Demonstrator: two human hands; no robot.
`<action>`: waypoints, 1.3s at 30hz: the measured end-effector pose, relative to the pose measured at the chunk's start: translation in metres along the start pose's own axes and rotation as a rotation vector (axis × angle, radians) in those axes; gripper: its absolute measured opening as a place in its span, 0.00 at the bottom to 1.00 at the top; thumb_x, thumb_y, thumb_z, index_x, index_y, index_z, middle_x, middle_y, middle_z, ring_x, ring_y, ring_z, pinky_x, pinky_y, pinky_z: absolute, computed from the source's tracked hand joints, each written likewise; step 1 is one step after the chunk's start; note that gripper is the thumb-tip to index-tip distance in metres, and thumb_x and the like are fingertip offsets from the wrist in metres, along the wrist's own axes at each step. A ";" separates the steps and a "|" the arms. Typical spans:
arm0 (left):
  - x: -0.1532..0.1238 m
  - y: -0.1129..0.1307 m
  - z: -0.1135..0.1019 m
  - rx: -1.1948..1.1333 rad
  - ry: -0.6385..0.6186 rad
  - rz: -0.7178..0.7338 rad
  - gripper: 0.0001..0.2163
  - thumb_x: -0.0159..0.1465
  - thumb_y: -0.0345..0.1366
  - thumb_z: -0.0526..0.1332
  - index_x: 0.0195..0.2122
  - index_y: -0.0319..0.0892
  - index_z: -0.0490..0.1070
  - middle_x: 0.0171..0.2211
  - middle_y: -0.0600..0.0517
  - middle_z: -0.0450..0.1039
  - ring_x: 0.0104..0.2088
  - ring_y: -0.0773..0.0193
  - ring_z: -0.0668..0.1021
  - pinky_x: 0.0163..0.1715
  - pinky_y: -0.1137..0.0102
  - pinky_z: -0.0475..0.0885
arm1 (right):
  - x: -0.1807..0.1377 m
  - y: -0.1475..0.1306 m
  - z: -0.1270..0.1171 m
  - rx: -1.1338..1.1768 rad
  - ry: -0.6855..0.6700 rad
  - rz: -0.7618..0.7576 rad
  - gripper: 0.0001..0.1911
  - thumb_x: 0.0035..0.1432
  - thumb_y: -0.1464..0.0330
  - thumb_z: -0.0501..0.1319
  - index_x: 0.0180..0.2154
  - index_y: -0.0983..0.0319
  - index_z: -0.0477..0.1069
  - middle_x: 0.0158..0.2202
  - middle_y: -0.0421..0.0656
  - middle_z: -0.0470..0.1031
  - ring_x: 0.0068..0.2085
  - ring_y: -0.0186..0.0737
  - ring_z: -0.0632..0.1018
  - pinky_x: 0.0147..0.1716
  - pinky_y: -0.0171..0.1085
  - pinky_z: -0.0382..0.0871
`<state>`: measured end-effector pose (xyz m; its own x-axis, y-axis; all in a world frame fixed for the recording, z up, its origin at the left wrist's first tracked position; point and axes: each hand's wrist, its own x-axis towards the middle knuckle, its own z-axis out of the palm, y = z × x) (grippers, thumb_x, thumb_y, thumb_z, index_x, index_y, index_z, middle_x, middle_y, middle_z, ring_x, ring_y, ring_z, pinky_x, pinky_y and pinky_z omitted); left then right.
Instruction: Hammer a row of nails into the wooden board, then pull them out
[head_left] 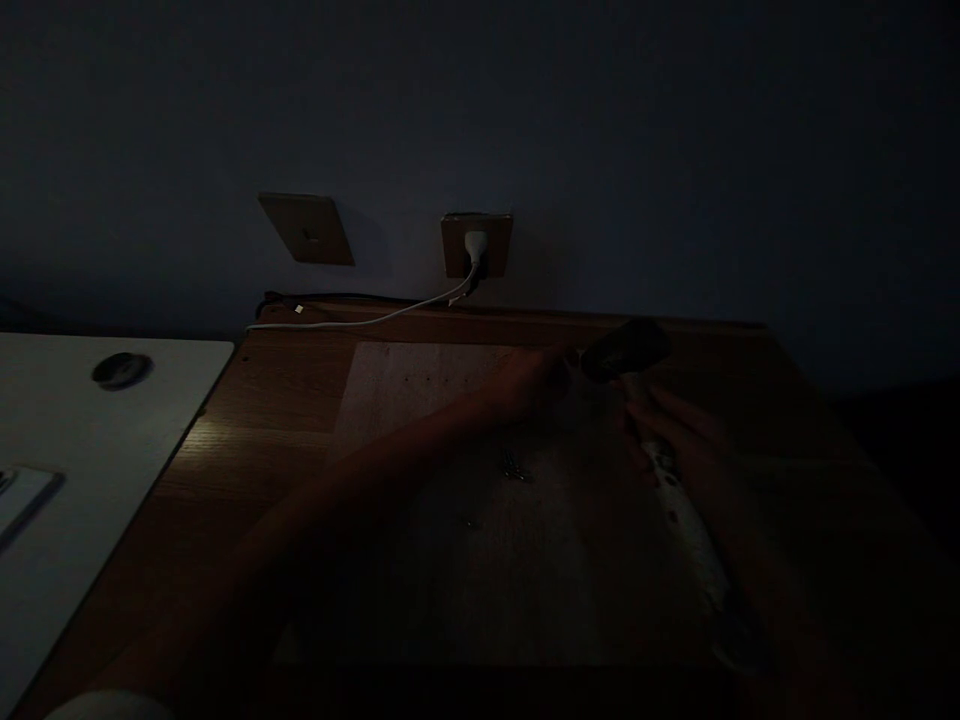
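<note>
In dim light, my right hand point(679, 430) is wrapped round the handle of a hammer point(628, 350), near its dark head. The pale, spotted handle slants down to the lower right. My left hand point(525, 380) is closed in a pinch at the far edge of a thin wooden board point(386, 400), just left of the hammer head. Whatever its fingertips hold is too dark to make out. Left of that hand, several small dark dots run in a row along the board. A small pile of nails point(516, 466) lies mid-board, with a tiny shiny piece point(470, 523) nearer to me.
The board rests on a wooden table point(262, 390) against the wall. A white cable point(360, 323) runs along the back edge to a plug in the wall socket point(477, 245). To the left stands a white desk point(75, 430) with a dark round grommet point(121, 370).
</note>
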<state>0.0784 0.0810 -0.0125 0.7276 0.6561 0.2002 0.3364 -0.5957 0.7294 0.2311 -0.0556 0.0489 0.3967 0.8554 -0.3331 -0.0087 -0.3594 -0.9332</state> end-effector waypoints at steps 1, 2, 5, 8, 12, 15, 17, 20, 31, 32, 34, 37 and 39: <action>0.000 0.000 0.000 -0.009 -0.002 -0.005 0.18 0.61 0.28 0.63 0.53 0.40 0.73 0.41 0.48 0.82 0.40 0.61 0.82 0.42 0.68 0.74 | -0.003 -0.002 0.000 -0.018 -0.012 0.011 0.18 0.45 0.56 0.71 0.35 0.58 0.74 0.20 0.35 0.71 0.14 0.30 0.65 0.10 0.31 0.57; 0.000 -0.001 0.000 -0.022 -0.004 -0.007 0.18 0.61 0.29 0.63 0.53 0.40 0.72 0.41 0.48 0.82 0.40 0.61 0.82 0.41 0.68 0.74 | -0.005 -0.003 0.001 -0.038 -0.024 0.019 0.17 0.45 0.55 0.70 0.34 0.58 0.74 0.18 0.35 0.69 0.14 0.31 0.65 0.10 0.31 0.57; 0.000 -0.004 0.001 -0.052 -0.007 0.006 0.19 0.62 0.29 0.64 0.55 0.40 0.71 0.42 0.48 0.82 0.40 0.61 0.82 0.41 0.69 0.75 | -0.011 -0.002 0.001 -0.086 -0.029 0.030 0.17 0.47 0.52 0.69 0.31 0.57 0.73 0.14 0.35 0.66 0.13 0.32 0.65 0.10 0.30 0.57; 0.001 -0.008 0.003 -0.053 0.016 0.032 0.20 0.62 0.30 0.65 0.56 0.40 0.71 0.45 0.46 0.82 0.42 0.60 0.82 0.42 0.68 0.75 | -0.013 0.005 0.004 -0.125 -0.033 0.036 0.18 0.50 0.50 0.67 0.32 0.57 0.74 0.14 0.36 0.67 0.13 0.32 0.66 0.10 0.31 0.58; 0.002 -0.009 0.004 -0.033 0.044 0.040 0.20 0.61 0.29 0.65 0.56 0.42 0.71 0.46 0.48 0.82 0.45 0.59 0.82 0.45 0.68 0.75 | -0.013 0.011 0.007 -0.179 -0.046 -0.006 0.18 0.50 0.50 0.68 0.32 0.57 0.74 0.17 0.36 0.69 0.14 0.33 0.67 0.11 0.32 0.60; 0.002 -0.010 0.004 -0.036 0.035 0.044 0.20 0.62 0.30 0.64 0.55 0.41 0.71 0.46 0.47 0.82 0.44 0.59 0.82 0.45 0.67 0.75 | -0.014 0.012 0.009 -0.193 -0.061 -0.040 0.19 0.51 0.49 0.67 0.35 0.57 0.74 0.17 0.35 0.69 0.15 0.33 0.68 0.12 0.32 0.62; 0.001 -0.011 0.005 -0.038 0.047 0.071 0.19 0.62 0.30 0.64 0.55 0.39 0.71 0.47 0.45 0.81 0.45 0.58 0.82 0.46 0.66 0.74 | -0.014 0.012 0.010 -0.193 -0.068 -0.030 0.20 0.51 0.48 0.68 0.36 0.57 0.73 0.17 0.35 0.69 0.14 0.33 0.68 0.12 0.32 0.62; 0.002 -0.010 0.004 -0.021 0.037 0.074 0.19 0.62 0.29 0.63 0.55 0.38 0.72 0.47 0.44 0.80 0.46 0.58 0.81 0.46 0.66 0.74 | -0.014 0.013 0.010 -0.165 -0.037 -0.032 0.19 0.51 0.50 0.68 0.34 0.56 0.72 0.17 0.34 0.68 0.15 0.33 0.68 0.12 0.32 0.61; -0.034 0.037 -0.061 0.442 -0.373 0.205 0.09 0.62 0.40 0.65 0.40 0.42 0.75 0.37 0.47 0.78 0.34 0.59 0.79 0.32 0.68 0.70 | -0.001 0.021 0.006 -0.143 0.020 -0.028 0.19 0.49 0.49 0.68 0.32 0.57 0.70 0.16 0.33 0.67 0.13 0.32 0.66 0.12 0.32 0.57; -0.040 0.042 -0.063 0.490 -0.408 0.215 0.10 0.62 0.40 0.65 0.42 0.42 0.75 0.39 0.46 0.79 0.35 0.58 0.80 0.31 0.68 0.70 | -0.001 0.021 0.007 -0.128 0.015 -0.023 0.20 0.48 0.50 0.68 0.33 0.57 0.70 0.17 0.33 0.68 0.13 0.31 0.65 0.11 0.32 0.57; -0.050 0.047 -0.060 0.582 -0.438 0.224 0.11 0.63 0.38 0.64 0.45 0.41 0.74 0.41 0.44 0.79 0.36 0.56 0.81 0.30 0.68 0.69 | -0.001 0.020 0.009 -0.095 0.008 -0.010 0.21 0.45 0.50 0.69 0.34 0.58 0.70 0.20 0.33 0.70 0.12 0.30 0.65 0.10 0.32 0.56; -0.053 0.046 -0.051 0.654 -0.430 0.231 0.09 0.66 0.31 0.59 0.46 0.39 0.75 0.39 0.43 0.79 0.35 0.57 0.81 0.28 0.69 0.68 | 0.000 0.021 0.010 -0.064 0.015 -0.005 0.21 0.45 0.51 0.68 0.34 0.58 0.70 0.22 0.34 0.72 0.12 0.29 0.65 0.10 0.32 0.54; -0.049 0.041 -0.048 0.637 -0.406 0.224 0.08 0.67 0.30 0.58 0.43 0.39 0.76 0.37 0.44 0.79 0.32 0.58 0.80 0.27 0.69 0.68 | 0.001 0.022 0.008 -0.053 0.024 0.000 0.21 0.45 0.52 0.68 0.36 0.58 0.70 0.23 0.34 0.73 0.12 0.29 0.65 0.10 0.32 0.54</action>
<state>0.0285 0.0465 0.0391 0.9388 0.3413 -0.0459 0.3441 -0.9253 0.1594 0.2237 -0.0598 0.0266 0.4190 0.8463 -0.3291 0.0396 -0.3791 -0.9245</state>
